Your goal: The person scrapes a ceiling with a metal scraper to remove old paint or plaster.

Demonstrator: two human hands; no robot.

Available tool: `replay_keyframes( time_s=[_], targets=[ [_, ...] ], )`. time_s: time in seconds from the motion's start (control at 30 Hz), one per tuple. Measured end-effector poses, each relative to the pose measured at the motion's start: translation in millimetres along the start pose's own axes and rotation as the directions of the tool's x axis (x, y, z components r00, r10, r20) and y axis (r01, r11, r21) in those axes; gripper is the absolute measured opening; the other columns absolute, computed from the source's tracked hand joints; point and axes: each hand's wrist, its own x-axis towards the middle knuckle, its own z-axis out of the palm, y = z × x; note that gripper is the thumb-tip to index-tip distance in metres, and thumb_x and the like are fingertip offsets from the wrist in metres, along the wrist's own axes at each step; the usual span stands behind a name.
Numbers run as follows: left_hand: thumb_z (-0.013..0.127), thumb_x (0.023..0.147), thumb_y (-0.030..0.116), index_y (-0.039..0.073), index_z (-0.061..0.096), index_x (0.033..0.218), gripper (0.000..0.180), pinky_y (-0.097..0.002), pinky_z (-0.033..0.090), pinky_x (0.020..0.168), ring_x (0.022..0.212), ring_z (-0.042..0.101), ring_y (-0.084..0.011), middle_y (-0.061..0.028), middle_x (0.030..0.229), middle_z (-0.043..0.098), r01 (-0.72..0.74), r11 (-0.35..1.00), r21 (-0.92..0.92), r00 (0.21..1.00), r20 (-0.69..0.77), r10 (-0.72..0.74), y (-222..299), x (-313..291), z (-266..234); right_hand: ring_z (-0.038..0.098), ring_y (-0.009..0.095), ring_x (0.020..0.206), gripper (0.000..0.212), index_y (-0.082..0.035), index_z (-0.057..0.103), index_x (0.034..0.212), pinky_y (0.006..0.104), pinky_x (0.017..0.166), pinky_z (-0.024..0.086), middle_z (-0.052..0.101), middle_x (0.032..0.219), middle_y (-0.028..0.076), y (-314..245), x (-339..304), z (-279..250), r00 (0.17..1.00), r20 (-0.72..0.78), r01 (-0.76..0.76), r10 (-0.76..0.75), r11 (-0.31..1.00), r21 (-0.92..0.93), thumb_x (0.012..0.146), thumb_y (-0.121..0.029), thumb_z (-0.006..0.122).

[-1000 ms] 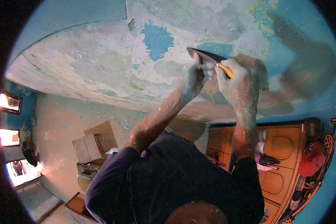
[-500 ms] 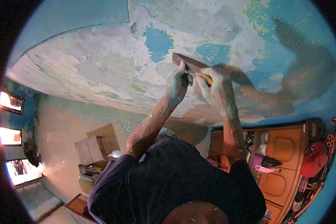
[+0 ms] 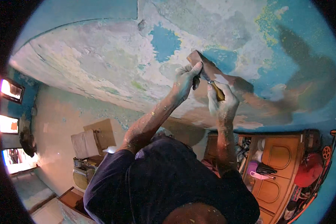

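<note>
My left hand pinches the near side of a wide, flat brownish-grey blade, thumb on its edge. A dark piece, perhaps its grip, hangs below those fingers. My right hand is wrapped round the yellowish handle of a putty knife. The knife's metal neck points up and left, toward the wide blade. Whether the two blades touch, I cannot tell. Both hands are dusted pale. Beyond them spreads a patchy whitish surface with flaking paint and blue spots.
Below right stands a brown wooden cupboard with things on its open shelves. A red bag hangs beside it near an orange-and-black pole. At lower left are cardboard and bright windows. Shadows fall on the blue paint at right.
Both hands have shifted right in the view with the tools. The wide blade now tilts more steeply, and my right hand sits lower and farther from the left.
</note>
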Motion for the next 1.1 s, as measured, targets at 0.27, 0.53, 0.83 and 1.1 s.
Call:
replay_keyframes(
  time_s=[0.27,0.53,0.83,1.1],
  targets=[
    [0.05,0.091,0.036,0.009,0.056,0.082,0.029,-0.0202,0.033,0.047,0.055,0.045,-0.0058,0.0016,0.067,0.052,-0.113,0.98,-0.163,0.99,-0.1,0.098,32.9,4.3,-24.7,0.063,0.026,0.07,0.017,-0.001,0.06,0.09,0.0319,0.061,0.048,0.062,0.078,0.015,3.7,28.5,49.6,0.995,0.046,0.078,-0.087,0.983,0.166,0.08,-0.014,0.063],
    [0.06,0.085,0.022,0.002,0.06,0.07,0.025,-0.0229,0.036,0.047,0.054,0.045,-0.004,0.0007,0.059,0.055,-0.239,0.871,0.428,0.961,-0.024,0.275,-13.5,-5.0,-35.3,0.058,0.031,0.057,0.014,0.003,0.05,0.092,0.0361,0.049,0.041,0.054,0.064,0.018,54.0,-52.8,93.7,0.996,0.049,-0.08,0.071,0.97,0.228,0.089,-0.009,0.044],
    [0.06,0.084,0.02,-0.001,0.06,0.066,0.028,-0.0256,0.037,0.05,0.056,0.045,-0.0061,-0.0013,0.057,0.055,-0.157,0.541,0.826,0.957,-0.008,0.291,29.4,-3.1,-39.3,0.056,0.038,0.058,0.009,-0.001,0.047,0.084,0.0415,0.046,0.039,0.052,0.061,0.021,25.6,-42.8,134.9,0.961,-0.274,0.052,-0.032,0.997,0.064,0.087,-0.009,0.047],
    [0.06,0.083,0.026,-0.001,0.055,0.066,0.033,-0.026,0.035,0.047,0.056,0.039,-0.0052,0.0012,0.055,0.046,-0.327,0.72,0.612,0.921,0.036,0.387,46.1,11.9,-16.4,0.059,0.035,0.06,0.015,-0.002,0.048,0.082,0.0379,0.051,0.043,0.057,0.064,0.016,12.1,-12.4,121.5,0.967,-0.099,-0.19,0.233,0.927,0.322,0.089,-0.014,0.046]
  ],
)
